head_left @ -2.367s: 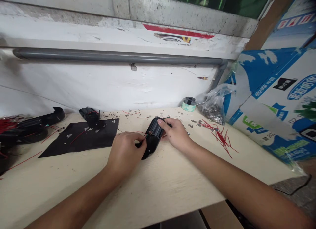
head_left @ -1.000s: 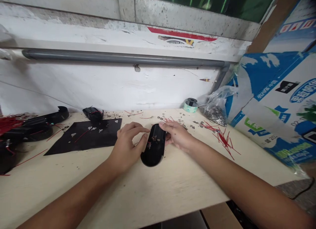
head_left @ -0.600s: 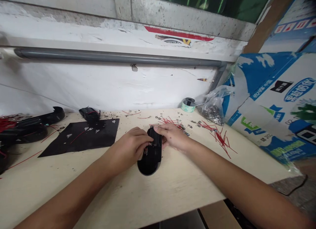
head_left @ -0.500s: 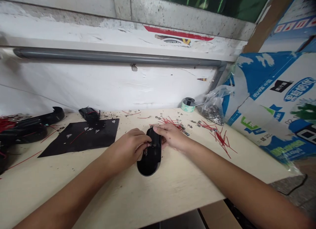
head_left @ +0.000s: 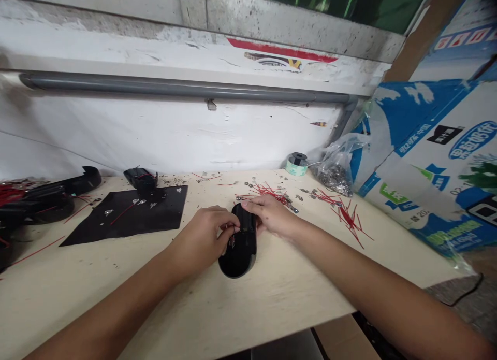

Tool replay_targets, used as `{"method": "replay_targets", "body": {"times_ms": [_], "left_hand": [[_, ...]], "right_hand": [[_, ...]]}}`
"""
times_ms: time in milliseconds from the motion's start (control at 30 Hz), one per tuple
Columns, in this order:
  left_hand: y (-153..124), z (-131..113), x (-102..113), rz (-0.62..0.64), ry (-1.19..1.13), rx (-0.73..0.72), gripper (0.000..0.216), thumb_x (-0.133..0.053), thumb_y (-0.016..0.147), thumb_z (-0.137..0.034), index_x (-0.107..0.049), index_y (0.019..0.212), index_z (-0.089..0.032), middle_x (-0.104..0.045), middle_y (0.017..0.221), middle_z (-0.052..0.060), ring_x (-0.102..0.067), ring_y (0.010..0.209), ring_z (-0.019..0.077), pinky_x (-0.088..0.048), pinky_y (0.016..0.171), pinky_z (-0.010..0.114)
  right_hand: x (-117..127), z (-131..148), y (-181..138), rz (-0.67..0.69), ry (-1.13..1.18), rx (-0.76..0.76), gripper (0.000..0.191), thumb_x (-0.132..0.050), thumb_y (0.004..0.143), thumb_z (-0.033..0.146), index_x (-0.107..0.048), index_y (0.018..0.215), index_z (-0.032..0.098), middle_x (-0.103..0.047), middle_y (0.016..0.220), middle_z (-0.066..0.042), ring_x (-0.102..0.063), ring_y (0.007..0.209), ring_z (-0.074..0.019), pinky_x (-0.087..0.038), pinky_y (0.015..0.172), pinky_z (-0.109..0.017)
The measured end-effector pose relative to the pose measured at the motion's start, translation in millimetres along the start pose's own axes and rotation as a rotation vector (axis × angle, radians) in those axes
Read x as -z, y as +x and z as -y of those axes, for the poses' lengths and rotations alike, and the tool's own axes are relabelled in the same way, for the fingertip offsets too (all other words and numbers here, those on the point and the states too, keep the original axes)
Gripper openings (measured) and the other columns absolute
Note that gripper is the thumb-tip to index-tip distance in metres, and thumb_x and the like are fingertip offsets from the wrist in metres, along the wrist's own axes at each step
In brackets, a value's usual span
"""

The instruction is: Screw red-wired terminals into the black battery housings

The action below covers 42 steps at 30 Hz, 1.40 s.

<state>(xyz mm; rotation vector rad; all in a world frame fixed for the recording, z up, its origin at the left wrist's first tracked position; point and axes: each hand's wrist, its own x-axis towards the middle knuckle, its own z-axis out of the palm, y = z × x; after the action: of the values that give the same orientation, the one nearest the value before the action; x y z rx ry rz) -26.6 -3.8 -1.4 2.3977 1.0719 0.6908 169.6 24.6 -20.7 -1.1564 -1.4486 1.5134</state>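
Observation:
A black plastic housing, long with a rounded near end, is held just above or on the table; which of the two I cannot tell. My right hand grips its far end from the right, thumb on top. At the housing's left side, my left hand has thumb and forefinger pinched over the inside. A bit of red shows by those fingertips, perhaps a wire, but what they pinch is hidden. Red wires with metal tabs lie just beyond my right hand.
A black sheet with small metal tabs lies left. More black housings are heaped at the far left, another black part behind the sheet. Rightward are red wires, a tape roll, a bag of metal pieces and a carton.
The housing has shifted slightly to the right. My left fingers have moved a little up and off its near part, so more of the inside shows. My right hand keeps its grip.

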Motion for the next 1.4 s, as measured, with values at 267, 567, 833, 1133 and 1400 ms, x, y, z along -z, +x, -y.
{"method": "replay_targets", "body": {"times_ms": [267,567,833,1133,1400], "left_hand": [[0,2,0,-0.021,0.023,-0.076,0.026,-0.051,0.084,-0.006,-0.073,0.086,-0.018,-0.070,0.081,0.003,-0.062,0.075,0.0153,-0.046,0.069,0.027],[-1,5,3,0.036,0.022,-0.198,0.029,-0.048,0.087,-0.004,-0.074,0.091,-0.016,-0.070,0.084,0.005,-0.061,0.082,0.0163,-0.047,0.072,0.028],[0,11,8,-0.026,-0.116,-0.073,0.025,-0.060,0.086,-0.019,-0.070,0.107,-0.025,-0.068,0.103,0.005,-0.060,0.090,0.0189,-0.047,0.080,0.033],[6,22,0,0.178,-1.200,0.391,0.033,-0.061,0.087,-0.029,-0.064,0.118,-0.016,-0.067,0.107,0.012,-0.066,0.089,0.0196,-0.051,0.082,0.033],[1,10,-9,0.210,-1.362,0.469,0.029,-0.070,0.083,-0.018,-0.068,0.113,-0.019,-0.071,0.108,0.009,-0.068,0.091,0.0152,-0.053,0.083,0.025]], "right_hand": [[-1,-7,2,-0.032,0.063,0.027,0.029,-0.070,0.082,0.047,-0.071,0.079,0.018,-0.068,0.072,-0.007,-0.064,0.054,-0.0192,-0.052,0.045,-0.030],[-2,-3,1,-0.055,0.033,-0.012,0.025,-0.067,0.085,0.038,-0.070,0.073,0.017,-0.065,0.063,-0.004,-0.061,0.050,-0.0156,-0.049,0.041,-0.024],[2,0,1,-0.019,0.102,0.019,0.027,-0.067,0.084,0.044,-0.074,0.088,0.018,-0.069,0.075,-0.008,-0.063,0.057,-0.0185,-0.051,0.046,-0.028],[3,4,-3,0.026,0.351,0.089,0.026,-0.080,0.074,0.039,-0.071,0.084,0.017,-0.067,0.087,-0.006,-0.062,0.076,-0.0160,-0.052,0.067,-0.028],[-4,-6,4,-0.079,0.131,0.178,0.026,-0.065,0.086,0.046,-0.064,0.093,0.021,-0.060,0.083,-0.003,-0.056,0.073,-0.0168,-0.046,0.062,-0.027]]}}
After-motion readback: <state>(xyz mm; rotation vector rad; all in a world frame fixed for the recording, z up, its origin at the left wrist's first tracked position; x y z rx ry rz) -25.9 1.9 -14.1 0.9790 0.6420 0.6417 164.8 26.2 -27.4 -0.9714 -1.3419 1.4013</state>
